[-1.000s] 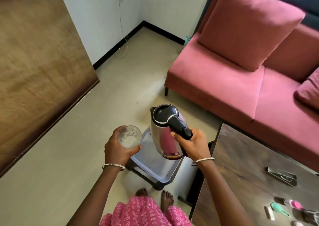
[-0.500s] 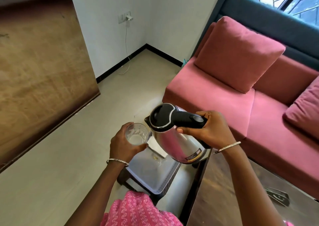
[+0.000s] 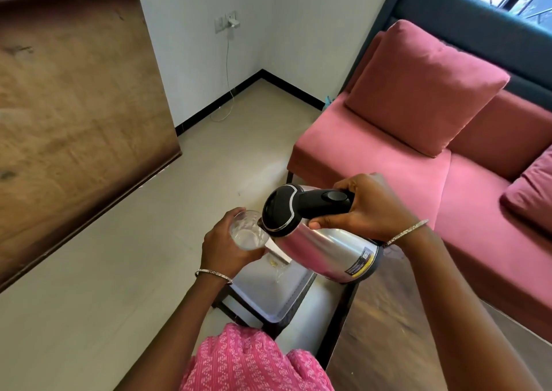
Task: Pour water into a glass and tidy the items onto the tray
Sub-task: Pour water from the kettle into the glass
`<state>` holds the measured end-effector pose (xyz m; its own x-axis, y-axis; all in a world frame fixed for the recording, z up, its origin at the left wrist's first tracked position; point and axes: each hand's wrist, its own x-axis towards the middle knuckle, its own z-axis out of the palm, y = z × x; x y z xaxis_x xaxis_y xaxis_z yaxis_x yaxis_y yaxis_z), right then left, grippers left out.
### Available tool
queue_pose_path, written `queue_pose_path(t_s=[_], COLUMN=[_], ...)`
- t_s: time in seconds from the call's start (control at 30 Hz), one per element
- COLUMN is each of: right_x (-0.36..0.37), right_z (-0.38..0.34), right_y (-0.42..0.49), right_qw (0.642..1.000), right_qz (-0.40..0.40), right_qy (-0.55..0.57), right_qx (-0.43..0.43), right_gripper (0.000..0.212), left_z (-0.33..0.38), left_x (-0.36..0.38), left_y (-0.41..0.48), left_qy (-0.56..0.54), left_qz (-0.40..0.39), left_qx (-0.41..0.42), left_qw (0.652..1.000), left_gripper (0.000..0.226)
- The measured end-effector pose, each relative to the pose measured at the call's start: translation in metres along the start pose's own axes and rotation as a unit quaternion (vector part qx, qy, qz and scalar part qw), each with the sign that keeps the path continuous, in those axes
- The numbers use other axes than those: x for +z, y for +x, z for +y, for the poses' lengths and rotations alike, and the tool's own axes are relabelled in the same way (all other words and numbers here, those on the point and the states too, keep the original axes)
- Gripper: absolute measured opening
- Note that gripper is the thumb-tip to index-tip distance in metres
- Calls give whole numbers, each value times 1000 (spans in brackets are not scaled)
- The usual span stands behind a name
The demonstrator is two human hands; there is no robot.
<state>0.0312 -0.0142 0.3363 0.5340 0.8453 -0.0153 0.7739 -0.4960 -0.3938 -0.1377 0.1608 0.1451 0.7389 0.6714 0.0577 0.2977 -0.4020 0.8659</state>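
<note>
Kettle (image 3: 325,250) orientation: the steel body is tipped far over, its long axis running from the base, below the right hand (image 3: 369,208), down-left to the black lid (image 3: 280,208) and spout. The spout is pointed at the glass (image 3: 248,231) and is positioned at the glass rim. The black handle (image 3: 327,201) is wrapped by the right hand, fingers closed fully around it. The glass is gripped by the left hand (image 3: 227,249), fingers curled about its wall, and is held upright with its mouth open upward. A shallow level of clear water is seen in its bottom. Both items are held in the air above the tray (image 3: 295,296), which lies below and between the two hands on a small dark stool (image 3: 239,308). A wet patch is visible on the tray surface. A dark wooden worktop (image 3: 382,331) lies beneath the right forearm.
</note>
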Motion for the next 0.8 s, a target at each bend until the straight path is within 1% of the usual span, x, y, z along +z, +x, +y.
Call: queue_pose_path(t_s=[0.27, 0.53, 0.7, 0.8], right_x=[-1, -3, -1, 1], right_z=[4, 10, 14, 15], right_y=[4, 7, 10, 11], right_qw=[1000, 1000, 1000, 1000], right_qz=[-17, -19, -21, -22], right_qy=[-17, -15, -11, -4], right_qx=[-14, -8, -2, 3], right_gripper=[68, 62, 64, 61], left_z=[3, 1, 1, 0], left_x=[4, 7, 8, 9], left_y=[-4, -2, 2, 4], left_qy=[18, 14, 21, 22], left_qz=[-8, -2, -7, -6], left_qx=[9, 1, -3, -3], left_qw=[1000, 1000, 1000, 1000], left_gripper=[92, 92, 92, 92])
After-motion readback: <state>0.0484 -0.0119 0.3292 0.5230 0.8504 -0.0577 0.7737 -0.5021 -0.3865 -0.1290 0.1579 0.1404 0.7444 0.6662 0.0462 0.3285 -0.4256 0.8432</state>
